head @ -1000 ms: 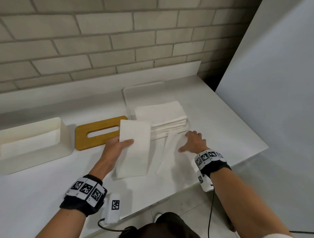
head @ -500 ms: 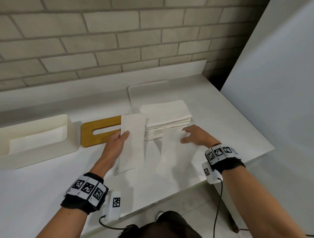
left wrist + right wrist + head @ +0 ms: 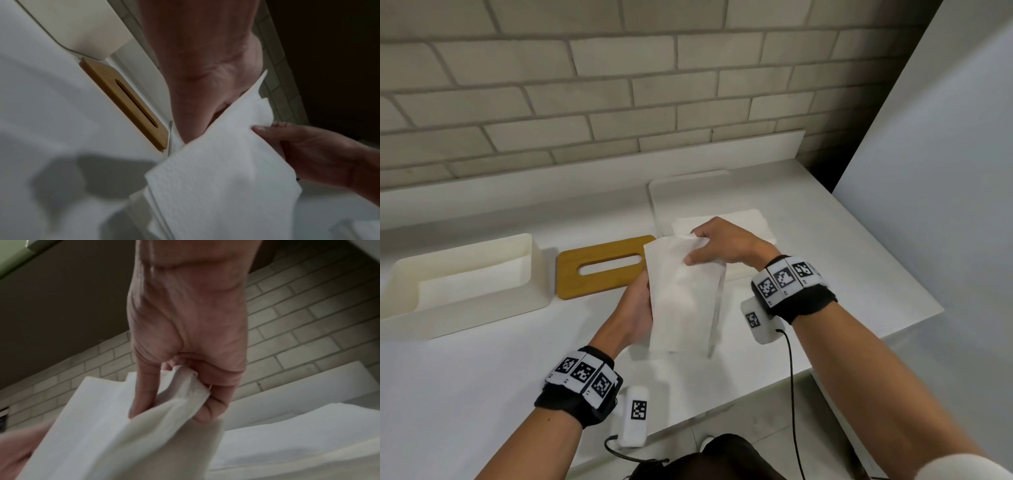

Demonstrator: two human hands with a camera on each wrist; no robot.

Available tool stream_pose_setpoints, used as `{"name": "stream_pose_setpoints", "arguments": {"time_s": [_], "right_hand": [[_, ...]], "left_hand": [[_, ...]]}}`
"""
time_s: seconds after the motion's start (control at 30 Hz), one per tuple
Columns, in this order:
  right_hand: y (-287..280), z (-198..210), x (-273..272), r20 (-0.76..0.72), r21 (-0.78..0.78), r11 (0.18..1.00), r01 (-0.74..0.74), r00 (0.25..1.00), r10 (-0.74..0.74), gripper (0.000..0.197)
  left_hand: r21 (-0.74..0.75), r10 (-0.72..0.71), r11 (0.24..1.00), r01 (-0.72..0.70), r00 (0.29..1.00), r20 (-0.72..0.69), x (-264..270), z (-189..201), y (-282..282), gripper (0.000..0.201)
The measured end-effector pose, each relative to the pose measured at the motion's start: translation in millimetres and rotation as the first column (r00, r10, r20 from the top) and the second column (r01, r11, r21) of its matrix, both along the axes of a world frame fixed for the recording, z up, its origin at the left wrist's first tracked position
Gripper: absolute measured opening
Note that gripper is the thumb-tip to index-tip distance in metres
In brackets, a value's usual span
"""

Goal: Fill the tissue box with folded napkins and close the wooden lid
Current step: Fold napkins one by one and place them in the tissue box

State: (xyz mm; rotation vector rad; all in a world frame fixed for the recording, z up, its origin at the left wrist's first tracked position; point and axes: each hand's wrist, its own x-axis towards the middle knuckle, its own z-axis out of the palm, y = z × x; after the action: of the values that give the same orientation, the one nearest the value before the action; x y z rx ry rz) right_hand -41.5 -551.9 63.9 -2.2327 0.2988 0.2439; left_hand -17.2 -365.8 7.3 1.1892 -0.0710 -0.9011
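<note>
We hold a folded napkin [image 3: 681, 294] upright above the worktop [image 3: 482, 370], between both hands. Our left hand [image 3: 638, 308] takes it along its left edge, fingers hidden behind the paper, so we cannot tell how that grip lies. Our right hand [image 3: 726, 245] pinches the napkin's top right corner; the right wrist view shows the paper bunched between thumb and curled fingers [image 3: 144, 391].

The box [image 3: 465, 284] sits open at the left of the worktop, with some white paper lying inside. The lid [image 3: 599, 267], wooden with a long slot, lies flat just right of the box, its right end hidden behind the napkin. Behind our right hand, the stack [image 3: 753, 222] of napkins rests on a white tray [image 3: 688, 192]. A brick wall [image 3: 619, 85] rises at the back of the worktop.
</note>
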Motion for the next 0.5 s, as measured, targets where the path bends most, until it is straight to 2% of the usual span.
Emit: {"name": "stream_pose_setpoints", "arguments": {"time_s": [0.07,0.1,0.2,0.23,0.3,0.37,0.43,0.5], "right_hand": [[10.5,-2.9,9.5,-0.014,-0.033,0.999,-0.017,1.000,0.017,0.028],[14.8,-4.2,13.2,-0.013,-0.043,0.999,-0.023,1.000,0.022,0.024],[22.4,-12.2,20.9,0.058,-0.020,1.000,0.010,0.998,-0.009,0.020],[23.5,-15.2,20.9,0.096,0.001,0.998,0.067,0.993,-0.067,0.027],[26.7,-20.3,14.2,0.140,0.108,0.963,0.245,0.956,-0.259,0.048],[30.2,-26.2,3.9,0.088,0.253,0.905,0.343,0.923,-0.375,0.057],[37.8,-34.8,-4.6,-0.055,0.430,0.849,0.308,0.947,-0.316,0.069],[52.5,-45.2,-9.5,-0.170,0.630,0.738,0.244,0.970,-0.175,0.075]], "left_hand": [[-0.069,0.019,0.997,-0.025,0.996,-0.086,2.0,-4.5,7.7,0.063],[-0.082,0.018,0.996,-0.026,0.995,-0.100,2.8,-6.7,13.2,0.064],[0.008,-0.037,0.999,0.038,0.999,-0.037,1.3,-9.4,27.3,0.043],[0.056,-0.024,0.998,0.024,1.000,-0.007,2.8,-10.5,30.6,0.041],[0.078,0.047,0.996,-0.047,0.999,0.001,8.9,-13.0,38.4,0.040],[0.007,0.111,0.994,-0.111,0.993,-0.042,15.8,-12.0,47.8,0.041],[-0.058,0.146,0.987,-0.151,0.986,-0.085,21.4,-8.8,56.4,0.038],[-0.094,0.102,0.989,-0.112,0.989,-0.103,23.4,-8.0,59.0,0.040]]}}
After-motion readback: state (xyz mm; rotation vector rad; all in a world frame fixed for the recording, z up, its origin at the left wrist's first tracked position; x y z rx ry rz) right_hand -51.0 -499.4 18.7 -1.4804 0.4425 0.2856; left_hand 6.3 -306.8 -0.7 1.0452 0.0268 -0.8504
